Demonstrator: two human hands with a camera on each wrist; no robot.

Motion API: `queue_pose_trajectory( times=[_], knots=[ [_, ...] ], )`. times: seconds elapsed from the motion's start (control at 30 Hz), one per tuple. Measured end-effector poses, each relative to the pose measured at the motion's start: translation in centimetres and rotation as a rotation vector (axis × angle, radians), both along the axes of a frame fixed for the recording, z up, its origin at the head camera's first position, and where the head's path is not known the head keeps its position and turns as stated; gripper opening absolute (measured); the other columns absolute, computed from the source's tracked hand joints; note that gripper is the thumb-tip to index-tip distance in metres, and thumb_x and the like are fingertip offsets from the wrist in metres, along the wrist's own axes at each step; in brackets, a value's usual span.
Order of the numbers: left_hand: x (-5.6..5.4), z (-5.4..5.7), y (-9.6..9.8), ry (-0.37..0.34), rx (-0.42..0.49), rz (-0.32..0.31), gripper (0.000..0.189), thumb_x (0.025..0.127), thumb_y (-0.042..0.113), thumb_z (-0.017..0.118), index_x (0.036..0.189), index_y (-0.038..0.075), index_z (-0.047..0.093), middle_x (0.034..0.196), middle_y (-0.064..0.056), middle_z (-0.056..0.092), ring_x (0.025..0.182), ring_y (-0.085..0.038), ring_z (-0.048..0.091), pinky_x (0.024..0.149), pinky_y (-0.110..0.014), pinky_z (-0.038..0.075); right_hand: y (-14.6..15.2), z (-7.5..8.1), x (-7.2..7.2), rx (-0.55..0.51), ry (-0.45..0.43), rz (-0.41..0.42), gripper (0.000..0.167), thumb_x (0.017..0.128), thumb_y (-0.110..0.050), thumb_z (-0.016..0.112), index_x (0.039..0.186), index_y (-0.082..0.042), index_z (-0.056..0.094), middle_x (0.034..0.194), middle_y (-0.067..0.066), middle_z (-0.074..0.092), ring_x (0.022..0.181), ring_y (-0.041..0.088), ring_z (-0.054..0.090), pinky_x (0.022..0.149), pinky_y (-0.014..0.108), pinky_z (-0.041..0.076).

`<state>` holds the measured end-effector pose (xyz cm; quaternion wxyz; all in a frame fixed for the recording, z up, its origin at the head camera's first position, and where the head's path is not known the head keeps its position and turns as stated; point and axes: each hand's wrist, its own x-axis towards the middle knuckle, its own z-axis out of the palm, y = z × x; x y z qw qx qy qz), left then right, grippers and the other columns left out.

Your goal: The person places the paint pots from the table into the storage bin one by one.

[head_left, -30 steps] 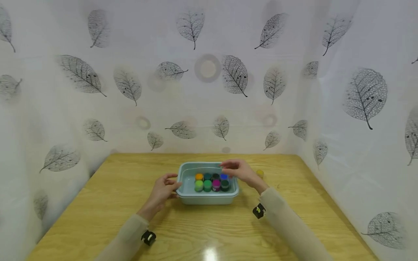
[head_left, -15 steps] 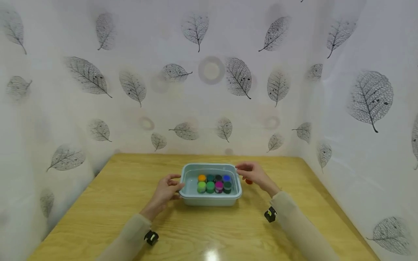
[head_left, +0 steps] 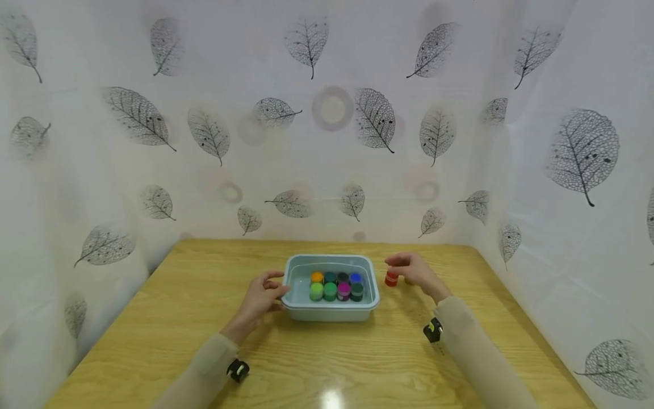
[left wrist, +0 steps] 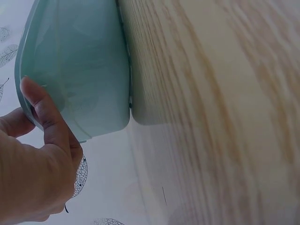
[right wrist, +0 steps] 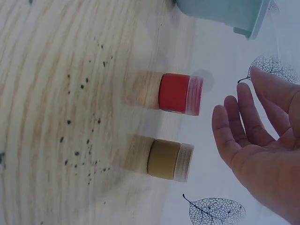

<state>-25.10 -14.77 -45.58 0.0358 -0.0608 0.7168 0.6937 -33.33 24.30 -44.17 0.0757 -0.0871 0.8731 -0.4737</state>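
A pale blue-green plastic tub (head_left: pixel 329 314) stands on the table with two rows of small coloured paint jars (head_left: pixel 330 292) inside. At its left end my left hand (head_left: pixel 259 296) pinches the rim between thumb and finger, as the left wrist view shows on the tub wall (left wrist: pixel 93 65). My right hand (head_left: pixel 416 272), fingers loosely curved and holding nothing, is just beyond the tub's right side. Close by it a red jar (right wrist: pixel 174 93) with a clear ribbed lid stands upright. Beside that is an ochre jar (right wrist: pixel 164 159), hidden behind my right hand in the head view.
The wooden table (head_left: pixel 327 363) ends at a white leaf-printed curtain (head_left: pixel 327 170) at the back and sides. Small dark specks (right wrist: pixel 77 153) dot the tabletop near the two jars on the right. Each sleeve carries a black wrist camera (head_left: pixel 433 330).
My right hand has moved right, from over the tub's back right corner to beside the red jar, which now shows more fully. My left hand stays at the rim. The head view has shifted slightly.
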Motion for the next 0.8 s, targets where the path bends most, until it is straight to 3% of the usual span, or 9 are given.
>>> queue_pose_trajectory(
  times=[0.17,0.4,0.63,0.8],
  knots=[
    [0.0,0.0,-0.1,0.006,-0.008,-0.005,0.045,0.089,0.004,0.069,0.132,0.003,0.053,0.09,-0.006,0.057,0.065,-0.014,0.061,0.055,-0.028,0.058,-0.1,-0.2,0.0,0.024,0.033,0.021,0.037,0.093,-0.01,0.065,0.129,0.0,0.061,0.135,0.021,0.058,0.12,0.035,0.057,0.09,0.05,0.053],
    [0.1,0.1,0.1,0.003,-0.017,0.003,0.045,0.09,0.003,0.068,0.132,0.004,0.053,0.091,-0.007,0.057,0.066,-0.016,0.061,0.054,-0.028,0.057,-0.2,-1.0,-0.1,0.026,0.072,0.099,0.039,0.089,-0.003,0.068,0.127,0.004,0.061,0.133,0.024,0.059,0.128,0.042,0.051,0.108,0.052,0.043],
    [0.0,-0.1,0.1,0.007,-0.018,0.005,0.044,0.09,0.003,0.067,0.132,0.004,0.053,0.092,-0.007,0.057,0.066,-0.015,0.061,0.055,-0.028,0.057,-0.1,-1.2,-0.2,0.031,0.031,0.134,0.043,0.087,-0.001,0.068,0.13,0.002,0.06,0.133,0.023,0.059,0.124,0.038,0.055,0.107,0.052,0.044],
    [0.0,-0.1,0.1,0.007,-0.022,0.006,0.044,0.09,0.004,0.067,0.132,0.005,0.053,0.092,-0.008,0.057,0.066,-0.015,0.061,0.055,-0.029,0.058,-0.1,-1.4,-0.4,0.061,0.048,0.148,0.044,0.085,-0.002,0.069,0.128,0.001,0.061,0.13,0.022,0.061,0.121,0.037,0.057,0.105,0.052,0.046]
  ],
)
